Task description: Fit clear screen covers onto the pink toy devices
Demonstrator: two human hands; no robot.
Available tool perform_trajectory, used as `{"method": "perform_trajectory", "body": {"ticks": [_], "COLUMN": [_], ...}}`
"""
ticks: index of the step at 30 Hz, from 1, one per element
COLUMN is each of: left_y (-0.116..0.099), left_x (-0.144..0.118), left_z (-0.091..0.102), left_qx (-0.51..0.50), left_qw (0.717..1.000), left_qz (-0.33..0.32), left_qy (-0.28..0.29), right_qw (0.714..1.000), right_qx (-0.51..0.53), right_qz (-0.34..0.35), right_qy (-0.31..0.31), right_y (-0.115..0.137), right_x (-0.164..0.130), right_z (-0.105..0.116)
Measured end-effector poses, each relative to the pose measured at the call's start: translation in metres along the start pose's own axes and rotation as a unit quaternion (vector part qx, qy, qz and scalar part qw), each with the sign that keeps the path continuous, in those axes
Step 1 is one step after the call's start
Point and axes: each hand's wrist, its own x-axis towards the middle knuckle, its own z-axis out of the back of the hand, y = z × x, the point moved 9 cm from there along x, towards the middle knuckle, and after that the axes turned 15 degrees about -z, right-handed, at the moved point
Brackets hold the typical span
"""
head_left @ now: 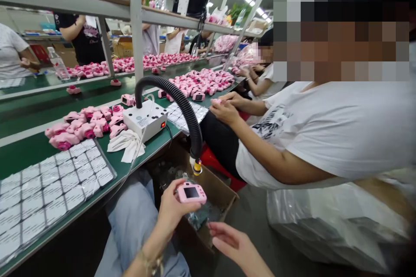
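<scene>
My left hand is closed around a pink toy camera, its dark screen turned up toward me. Just above the camera hangs the yellow-tipped nozzle of a black corrugated hose. The hose rises from a white box with a lit red switch on the bench. Lower and to the right, my right hand is apart from the camera. Its fingers are stretched out with the thumb a little away, and I make out nothing held there.
Pink toy cameras lie piled on the green bench, beside sheets of white labels and a white cloth. Below my hands stands a cardboard box with plastic scraps. A co-worker in a white shirt sits close on the right.
</scene>
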Motion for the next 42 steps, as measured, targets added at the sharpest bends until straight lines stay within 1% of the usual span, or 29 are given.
{"method": "perform_trajectory", "body": {"ticks": [2,3,4,5,7,9,11,13,14,16,19,22,24,27,29,30,31,32,33,34,35,36,37,38,39,40,42], "left_y": [-0.012,-0.022,-0.033,-0.044,-0.069,-0.09,-0.107,-0.12,-0.125,-0.131,-0.133,-0.133,-0.131,-0.124,-0.116,-0.112,-0.107,-0.102,-0.1,-0.098,-0.099,-0.101,-0.104,-0.109,-0.113,-0.117,-0.124], "left_x": [-0.034,-0.05,-0.066,-0.08,-0.105,-0.125,-0.14,-0.148,-0.151,-0.155,-0.158,-0.163,-0.166,-0.173,-0.181,-0.186,-0.192,-0.197,-0.203,-0.209,-0.214,-0.219,-0.223,-0.227,-0.229,-0.231,-0.233], "left_z": [0.037,0.055,0.072,0.086,0.108,0.124,0.135,0.141,0.144,0.148,0.154,0.164,0.172,0.185,0.197,0.203,0.209,0.214,0.219,0.223,0.227,0.23,0.232,0.234,0.235,0.237,0.241], "left_qx": [0.006,0.013,0.024,0.04,0.081,0.119,0.144,0.16,0.165,0.168,0.169,0.174,0.17,0.139,0.107,0.09,0.073,0.058,0.045,0.036,0.031,0.032,0.035,0.041,0.047,0.052,0.063], "left_qw": [0.999,0.998,0.997,0.996,0.991,0.985,0.978,0.973,0.971,0.97,0.972,0.971,0.972,0.978,0.98,0.979,0.978,0.975,0.97,0.965,0.957,0.949,0.941,0.934,0.928,0.923,0.914], "left_qz": [-0.008,-0.014,-0.022,-0.03,-0.046,-0.058,-0.069,-0.079,-0.083,-0.083,-0.066,-0.054,-0.048,-0.041,-0.037,-0.035,-0.034,-0.037,-0.043,-0.052,-0.066,-0.082,-0.1,-0.117,-0.131,-0.143,-0.16], "left_qy": [-0.037,-0.055,-0.068,-0.077,-0.092,-0.11,-0.132,-0.147,-0.154,-0.158,-0.148,-0.154,-0.155,-0.15,-0.165,-0.178,-0.194,-0.212,-0.233,-0.256,-0.28,-0.302,-0.321,-0.335,-0.346,-0.353,-0.367], "right_qw": [0.992,0.979,0.96,0.942,0.895,0.839,0.783,0.744,0.731,0.715,0.709,0.718,0.741,0.795,0.824,0.825,0.816,0.797,0.776,0.756,0.739,0.732,0.717,0.714,0.713,0.712,0.718], "right_qx": [-0.072,-0.119,-0.171,-0.207,-0.278,-0.336,-0.382,-0.413,-0.422,-0.431,-0.428,-0.414,-0.388,-0.33,-0.307,-0.31,-0.328,-0.355,-0.388,-0.43,-0.466,-0.503,-0.555,-0.572,-0.584,-0.595,-0.598], "right_qz": [0.067,0.105,0.152,0.21,0.292,0.348,0.388,0.418,0.428,0.438,0.442,0.436,0.424,0.385,0.35,0.338,0.334,0.344,0.368,0.396,0.425,0.44,0.42,0.404,0.388,0.371,0.351], "right_qy": [0.083,0.125,0.159,0.162,0.194,0.248,0.299,0.32,0.325,0.334,0.345,0.35,0.347,0.334,0.324,0.33,0.34,0.346,0.335,0.294,0.236,0.135,0.041,0.003,-0.024,-0.042,-0.061], "right_y": [0.044,0.067,0.089,0.113,0.144,0.156,0.157,0.155,0.153,0.151,0.15,0.144,0.135,0.112,0.097,0.093,0.092,0.098,0.11,0.128,0.151,0.179,0.202,0.22,0.235,0.245,0.255], "right_x": [-0.026,-0.039,-0.052,-0.063,-0.084,-0.101,-0.116,-0.125,-0.128,-0.133,-0.138,-0.137,-0.133,-0.125,-0.119,-0.118,-0.118,-0.118,-0.115,-0.107,-0.096,-0.078,-0.055,-0.037,-0.019,-0.003,0.018], "right_z": [-0.036,-0.058,-0.082,-0.102,-0.147,-0.19,-0.223,-0.243,-0.25,-0.259,-0.268,-0.278,-0.285,-0.295,-0.304,-0.311,-0.321,-0.332,-0.344,-0.355,-0.367,-0.375,-0.383,-0.393,-0.403,-0.411,-0.424]}}
